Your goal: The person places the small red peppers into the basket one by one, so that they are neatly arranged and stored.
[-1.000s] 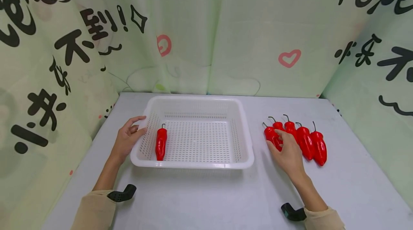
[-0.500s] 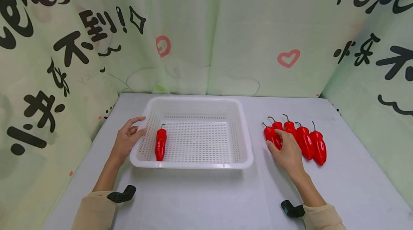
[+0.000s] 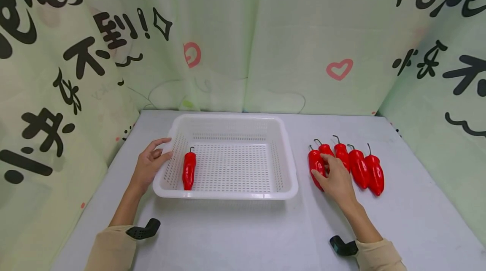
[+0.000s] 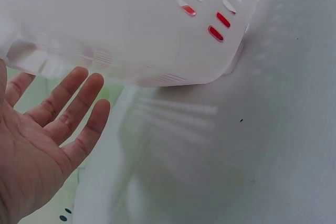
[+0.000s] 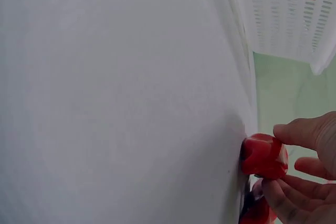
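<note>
My left hand (image 3: 148,164) holds the left rim of a white perforated plastic basket (image 3: 228,195), thumb over the edge; its other fingers lie loosely straight outside the wall in the left wrist view. One glossy red chili pepper (image 3: 189,172) lies upright-wise along the basket's left side, stem away from me. To the right, my right hand (image 3: 339,182) pinches the leftmost chili pepper (image 3: 316,161) of a group between thumb and fingers. That held pepper (image 5: 262,156) shows end-on in the right wrist view, close to the table. My right hand partly covers the peppers behind it.
Several more red peppers (image 3: 358,167) lie side by side right of the right hand, stems pointing back. A white-covered table (image 3: 235,237) bears everything. Pale green printed curtains (image 3: 296,43) enclose its back and sides. Black wrist-worn devices (image 3: 146,229) sit at both cuffs.
My right hand has shifted slightly left, and the leftmost pepper has moved left with it, turning more upright in the head view. The left hand and basket stay as they were.
</note>
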Action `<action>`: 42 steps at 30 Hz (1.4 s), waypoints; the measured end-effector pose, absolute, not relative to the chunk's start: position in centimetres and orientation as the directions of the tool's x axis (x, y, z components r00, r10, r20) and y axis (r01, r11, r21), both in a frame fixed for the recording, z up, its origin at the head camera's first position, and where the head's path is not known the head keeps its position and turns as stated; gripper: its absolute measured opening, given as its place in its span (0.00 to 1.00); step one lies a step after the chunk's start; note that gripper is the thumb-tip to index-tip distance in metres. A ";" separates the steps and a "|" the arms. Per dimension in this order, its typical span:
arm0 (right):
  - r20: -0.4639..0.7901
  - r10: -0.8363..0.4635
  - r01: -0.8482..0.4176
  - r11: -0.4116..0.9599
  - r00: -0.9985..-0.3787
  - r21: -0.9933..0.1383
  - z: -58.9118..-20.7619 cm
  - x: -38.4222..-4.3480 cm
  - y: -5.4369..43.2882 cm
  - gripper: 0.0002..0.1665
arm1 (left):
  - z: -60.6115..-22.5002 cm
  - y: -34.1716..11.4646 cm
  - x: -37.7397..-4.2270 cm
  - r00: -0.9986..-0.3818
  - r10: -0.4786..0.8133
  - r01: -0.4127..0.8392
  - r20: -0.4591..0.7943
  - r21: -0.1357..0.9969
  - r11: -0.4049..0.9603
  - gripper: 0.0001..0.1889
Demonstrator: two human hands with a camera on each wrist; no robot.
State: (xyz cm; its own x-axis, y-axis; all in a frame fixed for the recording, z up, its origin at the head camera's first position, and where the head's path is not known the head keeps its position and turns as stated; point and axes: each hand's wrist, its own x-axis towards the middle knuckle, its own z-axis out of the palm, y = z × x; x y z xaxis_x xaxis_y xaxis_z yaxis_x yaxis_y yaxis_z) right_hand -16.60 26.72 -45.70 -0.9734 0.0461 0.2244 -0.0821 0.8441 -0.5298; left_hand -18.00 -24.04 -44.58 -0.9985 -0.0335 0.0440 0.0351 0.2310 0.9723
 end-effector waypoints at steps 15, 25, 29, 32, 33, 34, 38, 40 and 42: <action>0.196 0.046 -0.065 0.851 -0.980 -0.522 -45.8 -16.6 26.6 0.43 | -44.5 -24.0 -18.0 -0.999 -0.034 0.029 0.037 0.976 0.218 0.28; 0.191 0.044 -0.070 0.834 -0.981 -0.548 -45.6 -16.5 26.5 0.45 | -44.5 -24.0 -18.0 -0.998 -0.038 0.032 0.041 0.975 0.222 0.28; 0.202 0.054 -0.069 0.829 -0.978 -0.555 -45.5 -16.5 26.4 0.46 | -44.5 -24.0 -18.1 -0.998 -0.031 0.037 0.045 0.975 0.221 0.27; 0.231 0.055 -0.086 0.826 -0.971 -0.557 -45.4 -16.4 26.3 0.45 | -44.6 -24.0 -18.1 -0.999 -0.033 0.035 0.044 0.975 0.220 0.27; 0.242 0.055 -0.092 0.825 -0.969 -0.557 -45.3 -16.4 26.3 0.44 | -44.6 -24.0 -18.1 -0.999 -0.034 0.033 0.042 0.975 0.221 0.27; 0.252 0.054 -0.099 0.825 -0.966 -0.557 -45.3 -16.4 26.3 0.43 | -44.6 -24.0 -18.2 -0.999 -0.034 0.033 0.042 0.975 0.220 0.27; 0.286 0.055 -0.119 0.824 -0.957 -0.555 -45.2 -16.5 26.2 0.41 | -44.6 -24.0 -18.3 -0.999 -0.032 0.031 0.039 0.977 0.211 0.27; 0.301 0.056 -0.126 0.823 -0.952 -0.554 -45.1 -16.5 26.2 0.41 | -44.6 -24.1 -18.3 -0.999 -0.030 0.032 0.039 0.978 0.206 0.26; 0.314 0.062 -0.130 0.823 -0.947 -0.553 -45.0 -16.5 26.1 0.41 | -44.6 -24.0 -18.3 -0.999 -0.029 0.031 0.038 0.978 0.205 0.26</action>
